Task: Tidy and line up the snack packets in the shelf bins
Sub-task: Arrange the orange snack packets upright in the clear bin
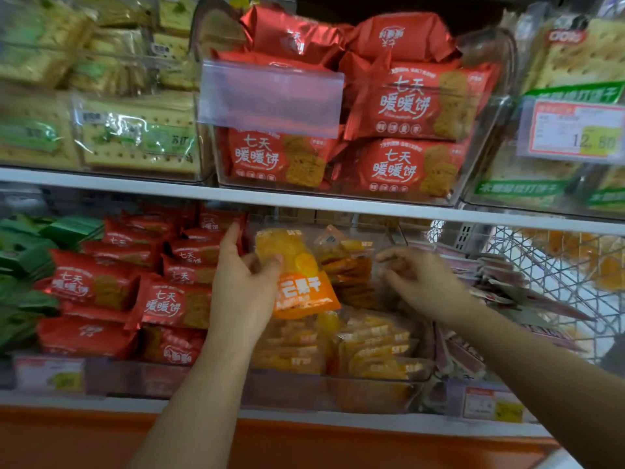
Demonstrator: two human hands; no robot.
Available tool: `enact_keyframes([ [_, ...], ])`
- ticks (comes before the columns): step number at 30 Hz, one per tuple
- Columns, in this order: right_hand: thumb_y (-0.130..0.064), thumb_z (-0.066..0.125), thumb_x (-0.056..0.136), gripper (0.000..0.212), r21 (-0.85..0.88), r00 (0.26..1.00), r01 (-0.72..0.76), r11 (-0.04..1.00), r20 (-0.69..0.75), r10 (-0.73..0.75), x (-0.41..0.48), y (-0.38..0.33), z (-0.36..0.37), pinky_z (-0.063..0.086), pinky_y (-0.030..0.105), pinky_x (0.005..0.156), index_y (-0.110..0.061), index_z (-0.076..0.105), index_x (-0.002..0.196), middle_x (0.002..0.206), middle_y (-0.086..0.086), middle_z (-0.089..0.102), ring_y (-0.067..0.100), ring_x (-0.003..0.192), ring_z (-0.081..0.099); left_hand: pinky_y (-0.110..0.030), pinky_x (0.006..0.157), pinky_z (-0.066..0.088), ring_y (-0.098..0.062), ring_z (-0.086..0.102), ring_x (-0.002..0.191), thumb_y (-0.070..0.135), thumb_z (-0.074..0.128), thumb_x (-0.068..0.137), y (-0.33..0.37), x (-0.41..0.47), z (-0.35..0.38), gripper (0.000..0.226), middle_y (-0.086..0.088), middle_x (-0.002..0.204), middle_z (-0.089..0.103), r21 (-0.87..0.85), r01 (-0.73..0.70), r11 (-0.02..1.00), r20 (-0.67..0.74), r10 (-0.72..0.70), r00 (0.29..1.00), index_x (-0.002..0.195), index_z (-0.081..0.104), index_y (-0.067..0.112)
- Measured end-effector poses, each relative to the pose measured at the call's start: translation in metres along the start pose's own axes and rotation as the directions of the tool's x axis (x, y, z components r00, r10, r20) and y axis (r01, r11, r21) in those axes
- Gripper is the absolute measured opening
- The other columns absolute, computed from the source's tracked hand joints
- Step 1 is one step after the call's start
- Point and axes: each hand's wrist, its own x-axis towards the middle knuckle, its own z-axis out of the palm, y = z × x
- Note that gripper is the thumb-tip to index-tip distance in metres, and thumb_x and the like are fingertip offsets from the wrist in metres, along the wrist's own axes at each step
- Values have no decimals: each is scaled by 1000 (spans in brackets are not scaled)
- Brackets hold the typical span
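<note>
Left hand [243,282] reaches up into the clear bin [372,375], forearm rising from below, thumb and fingers pinching the orange packet [301,286] at its left edge. The packet is held above the pile in that bin, long axis near-vertical with a slight tilt, orange label end down, clear end up. Right hand [417,280] is over the bin's right side with fingers loosely curled; it's blurred, can't tell if it grips anything.
</note>
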Motion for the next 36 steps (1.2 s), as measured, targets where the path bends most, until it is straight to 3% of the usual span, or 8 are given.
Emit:
enact_keyframes([
  [4, -20, 65, 85, 38, -262, 995, 8, 965, 94, 17, 42, 5, 19, 40, 21, 72, -19, 60, 123, 106, 10, 69, 24, 94, 64, -14, 67, 43, 0, 58, 87, 19, 60, 92, 2, 6, -10, 65, 10, 109, 55, 28, -28, 999, -52, 29, 998, 147, 27, 30],
  [8, -26, 65, 85, 22, -381, 987, 16, 925, 154, 46, 65, 8, 38, 40, 23, 79, -25, 67, 108, 116, -1, 65, 19, 106, 60, -15, 70, 44, -6, 59, 97, 20, 61, 91, 1, 11, -19, 59, 12, 108, 56, 29, -21, 999, -80, 23, 997, 144, 35, 28],
  [13, -27, 58, 90, 17, -372, 1000, -8, 928, -20, 0, 54, 1, 36, 39, 27, 67, -20, 62, 105, 97, 7, 68, 27, 92, 63, -29, 68, 50, -12, 69, 78, 21, 58, 92, -2, 13, -27, 14, 10, 81, 71, -137, 89, 987, -31, -94, 995, 102, 67, 25],
  [16, -30, 61, 88, 14, -358, 976, 23, 934, -194, -98, 23, -7, 23, 45, 32, 59, -20, 62, 97, 81, 5, 68, 29, 77, 64, -33, 63, 52, -15, 70, 67, 20, 57, 93, 0, 7, -28, 15, 5, 73, 72, -266, 178, 947, 12, -182, 983, 87, 67, 29],
  [20, -26, 63, 86, 17, -145, 951, -7, 989, -307, -39, -28, -27, -6, 36, 30, 49, -23, 52, 74, 61, -10, 52, 14, 58, 54, -28, 57, 50, -13, 67, 64, 19, 52, 97, 8, -6, -20, 18, 3, 74, 70, -394, 274, 877, 71, -268, 961, 87, 63, 29],
  [23, -23, 62, 87, 8, 202, 934, -123, 971, -308, 183, -60, -42, -20, 52, 32, 57, -19, 60, 80, 71, -2, 67, 14, 65, 64, -30, 57, 50, -14, 66, 64, 17, 48, 99, 11, -19, -9, 22, 1, 78, 69, -458, 332, 825, 136, -304, 943, 86, 59, 30],
  [29, -14, 58, 90, 17, 786, 807, -216, 579, -191, 559, -105, -48, -22, 57, 27, 59, -21, 61, 105, 87, -1, 73, 16, 77, 70, -28, 51, 53, -14, 66, 54, 16, 46, 99, 10, -46, 20, 19, -4, 79, 67, -537, 472, 699, 267, -390, 881, 112, 58, 18],
  [36, -8, 54, 92, 27, 924, 719, -121, 364, -171, 673, -117, -54, -19, 54, 35, 71, -27, 56, 112, 108, 7, 63, 24, 93, 66, -27, 45, 52, -17, 70, 61, 23, 48, 98, 6, -54, 28, 27, -8, 92, 70, -593, 552, 586, 341, -437, 832, 123, 57, 18],
])
